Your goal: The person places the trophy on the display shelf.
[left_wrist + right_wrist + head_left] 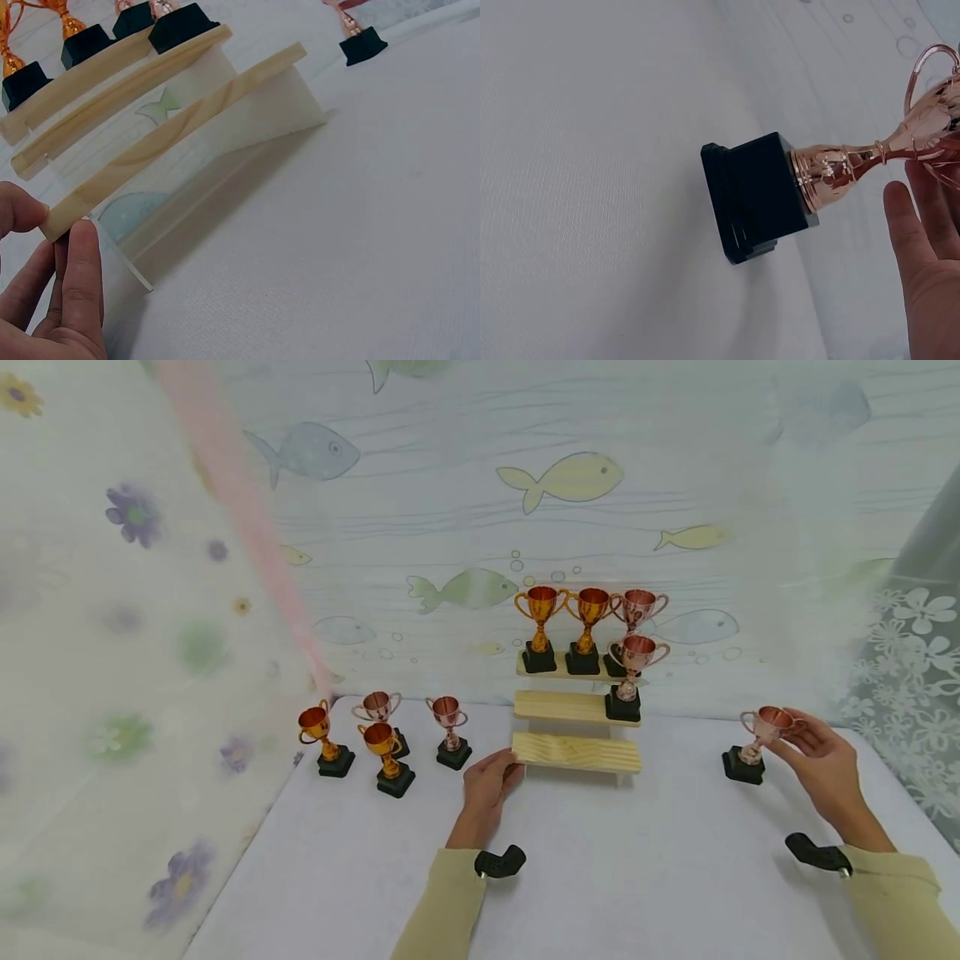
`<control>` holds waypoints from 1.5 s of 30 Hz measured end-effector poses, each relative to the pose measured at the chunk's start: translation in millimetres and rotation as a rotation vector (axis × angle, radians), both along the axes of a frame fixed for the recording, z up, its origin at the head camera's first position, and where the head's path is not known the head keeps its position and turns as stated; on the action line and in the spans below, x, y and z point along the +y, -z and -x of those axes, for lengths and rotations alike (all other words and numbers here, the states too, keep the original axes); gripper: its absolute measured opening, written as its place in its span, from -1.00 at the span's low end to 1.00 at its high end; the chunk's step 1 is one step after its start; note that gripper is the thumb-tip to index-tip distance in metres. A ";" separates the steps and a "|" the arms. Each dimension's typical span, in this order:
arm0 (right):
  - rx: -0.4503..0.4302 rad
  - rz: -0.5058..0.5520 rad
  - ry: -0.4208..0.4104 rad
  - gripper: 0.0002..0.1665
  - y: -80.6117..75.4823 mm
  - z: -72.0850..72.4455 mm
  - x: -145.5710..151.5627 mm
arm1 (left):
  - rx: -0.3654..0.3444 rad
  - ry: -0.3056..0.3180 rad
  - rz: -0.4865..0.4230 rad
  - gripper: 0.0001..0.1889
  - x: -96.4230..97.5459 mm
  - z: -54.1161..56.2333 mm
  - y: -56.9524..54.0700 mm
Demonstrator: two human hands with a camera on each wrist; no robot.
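Observation:
A three-step wooden display stand (pixel 576 752) stands mid-table on pale supports. My left hand (pixel 489 787) pinches the left end of its lowest step, thumb on top and fingers beneath in the left wrist view. Off to the right, my right hand (pixel 825 768) holds a rose-gold trophy (pixel 768 724) at its cup and right handle. The trophy's black base (pixel 761 191) shows in the right wrist view, tilted in that view; part of the cup is cut off there. Two gold trophies (pixel 540 610) and a rose-gold one (pixel 640 604) stand on the top step.
Another rose-gold trophy (pixel 636 656) stands at the middle step's right end. Left of the stand are two gold trophies (pixel 382 742) and two rose-gold trophies (pixel 447 714) on the white table (pixel 600 877). A fish-patterned curtain (pixel 450 510) hangs behind.

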State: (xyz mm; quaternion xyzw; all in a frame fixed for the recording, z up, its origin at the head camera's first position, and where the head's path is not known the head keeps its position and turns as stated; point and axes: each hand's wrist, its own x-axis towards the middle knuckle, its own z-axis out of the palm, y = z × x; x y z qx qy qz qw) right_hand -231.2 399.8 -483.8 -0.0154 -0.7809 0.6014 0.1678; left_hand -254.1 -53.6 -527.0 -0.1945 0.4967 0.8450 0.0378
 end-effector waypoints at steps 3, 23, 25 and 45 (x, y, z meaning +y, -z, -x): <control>-0.020 -0.055 0.042 -0.38 -0.5 0.8 -1.0 | -0.004 0.001 0.000 -0.65 0.2 -0.5 -0.5; -0.017 -0.120 0.124 -0.50 -6.2 -8.2 -12.3 | 0.019 0.007 -0.014 -0.63 -0.5 -0.1 1.3; 0.003 -0.116 0.106 -0.49 -8.3 -10.8 -15.5 | 0.017 0.005 -0.016 -0.63 -0.3 -0.2 0.5; 0.214 -0.016 -0.189 -0.44 -52.1 -30.5 -88.6 | -0.006 0.001 -0.021 -0.65 -0.2 0.7 1.6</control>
